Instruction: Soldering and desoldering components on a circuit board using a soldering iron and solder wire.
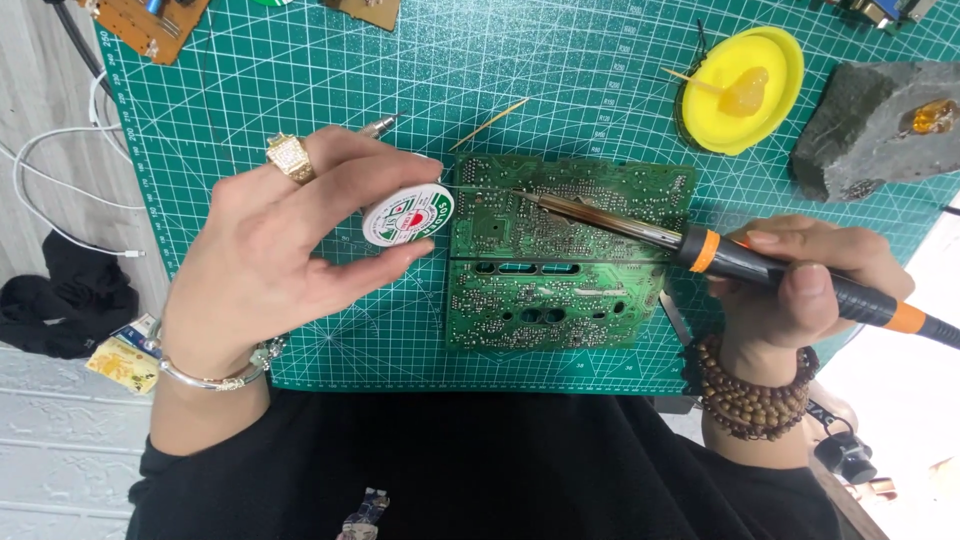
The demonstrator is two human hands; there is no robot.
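My left hand (280, 240), with a gold ring and a silver bangle, holds a small round white spool of solder (407, 215) between thumb and fingers, just left of a green circuit board (560, 290). A thin wire runs from the spool toward the board's upper left. My right hand (810, 275), wearing a wooden bead bracelet, grips a black and orange soldering iron (740, 260). Its metal tip (530, 198) rests on the upper part of the board, which lies solder side up on a green cutting mat (320, 90).
A yellow lid (780, 60) holding amber rosin and a grey stone block (860, 120) sit at the mat's upper right. Brown circuit boards (150, 25) lie at the top left. White cables (60, 170) and black cloth (60, 300) lie left of the mat. A thin wooden stick (488, 124) lies above the board.
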